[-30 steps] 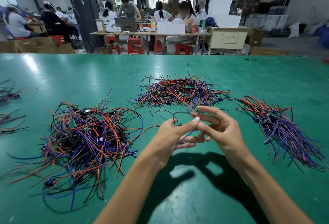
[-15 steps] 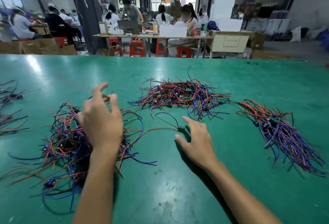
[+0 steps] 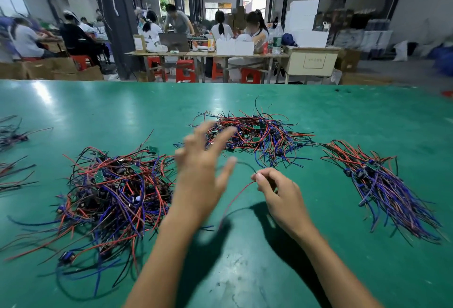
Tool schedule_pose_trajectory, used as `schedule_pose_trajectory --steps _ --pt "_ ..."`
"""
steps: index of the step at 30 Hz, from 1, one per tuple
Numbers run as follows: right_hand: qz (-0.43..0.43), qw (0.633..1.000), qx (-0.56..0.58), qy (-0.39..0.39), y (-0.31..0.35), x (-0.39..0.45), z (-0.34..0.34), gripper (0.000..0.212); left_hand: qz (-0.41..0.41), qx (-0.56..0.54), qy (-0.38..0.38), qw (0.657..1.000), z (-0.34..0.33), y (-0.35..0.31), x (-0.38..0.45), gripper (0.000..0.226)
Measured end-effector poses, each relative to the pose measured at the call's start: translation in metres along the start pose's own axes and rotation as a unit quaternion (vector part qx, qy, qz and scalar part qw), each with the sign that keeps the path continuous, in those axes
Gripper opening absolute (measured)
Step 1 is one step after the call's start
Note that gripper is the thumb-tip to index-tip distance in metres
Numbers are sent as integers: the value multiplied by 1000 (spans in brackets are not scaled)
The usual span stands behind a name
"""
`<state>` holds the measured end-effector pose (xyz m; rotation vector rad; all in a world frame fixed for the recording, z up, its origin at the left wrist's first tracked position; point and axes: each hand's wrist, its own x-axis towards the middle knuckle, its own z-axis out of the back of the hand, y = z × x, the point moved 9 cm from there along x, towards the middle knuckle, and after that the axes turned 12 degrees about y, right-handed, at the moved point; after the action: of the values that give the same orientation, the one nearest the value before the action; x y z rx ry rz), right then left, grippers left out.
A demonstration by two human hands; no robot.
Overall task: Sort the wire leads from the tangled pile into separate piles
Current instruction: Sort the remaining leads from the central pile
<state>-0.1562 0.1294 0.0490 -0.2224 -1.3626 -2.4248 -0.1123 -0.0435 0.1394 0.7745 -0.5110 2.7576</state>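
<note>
the big messy pile (image 3: pixel 110 192) sits on the left of the green table (image 3: pixel 245 271). it is still full of red, blue and black wires all knotted up, with little green boards in it. so a lot of work is left.

two piles look sorted already. one is at the back in the middle, the back pile (image 3: pixel 257 133), flat and mostly red and blue. the other is far to the right, the right pile (image 3: pixel 387 187), with wires lying mostly the same way. a few more wires (image 3: pixel 12 160) lie at the far left edge, but i cannot tell what they are for.

the right hand (image 3: pixel 279 197) has its fingers curled and pinches one lead (image 3: pixel 235 197), a thin red and black one. the lead hangs from the fingertips down toward the table, between the two arms. it is free of the messy pile.

the left hand (image 3: pixel 203 173) is up in the air with fingers spread wide. it holds nothing. it is blurry, just in front of the back pile.

my guess is the job is about halfway. this lead needs to go on a sorted pile, and then many more must be pulled out one by one.
</note>
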Motion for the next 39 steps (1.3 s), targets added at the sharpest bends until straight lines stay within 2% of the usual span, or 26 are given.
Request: schedule_pose_trajectory --steps 2,3,6,9,11,15,17,19,20,21,25,27,29,30,32,33,34,35,37,39 --pt "61 997 -34 31 19 0 0 11 -88 -5 142 986 -44 -26 -5 51" --pt "77 996 -42 33 22 0 2 10 -94 -27 169 981 -57 -28 -7 47" --pt "63 997 16 35 20 1 9 5 -66 -154 161 973 -65 -23 -7 33" --pt "27 994 103 22 9 2 13 7 9 -325 192 926 -76 -11 -7 23" --pt "28 993 118 14 8 2 15 12 55 -376 212 900 -82 -7 -7 20" --pt "60 990 126 29 17 2 9 7 120 -494 288 812 -91 -5 -14 29" --pt "58 989 135 24 19 1 6 9 122 -515 334 780 -94 -10 -19 34" --pt "47 985 165 14 16 1 3 9 156 -544 341 751 -98 -8 -22 42" --pt "44 981 187 8 16 1 3 10 180 -545 337 746 -99 -5 -24 45" --pt "40 977 208 4 15 1 3 11 199 -530 333 754 -99 -1 -25 46" --pt "28 972 231 4 16 2 3 8 196 -416 308 833 -93 13 -20 43" --pt "22 970 242 10 16 2 0 8 189 -455 262 830 -83 14 -14 38" --pt "-2 965 260 9 12 3 -1 14 190 -529 139 815 -58 24 -5 31" --pt "-17 966 259 7 7 4 -2 14 187 -531 46 825 -37 36 -1 29" --pt "-47 974 219 4 -5 5 -4 12 180 -409 -123 886 16 66 -6 25" --pt "-69 982 178 6 -14 5 -6 11 188 -320 -178 912 37 81 -13 23" --pt "-92 989 116 14 -23 4 -7 12 216 -229 -200 928 50 96 -21 23" --pt "-108 993 36 29 -31 4 -10 15 267 -141 -187 935 55 114 -29 25" --pt "-115 988 -91 52 -40 5 -15 22 391 -7 -83 916 46 149 -43 27" --pt "-132 986 -96 27 -46 9 -11 24 443 -6 -23 896 31 161 -51 24"
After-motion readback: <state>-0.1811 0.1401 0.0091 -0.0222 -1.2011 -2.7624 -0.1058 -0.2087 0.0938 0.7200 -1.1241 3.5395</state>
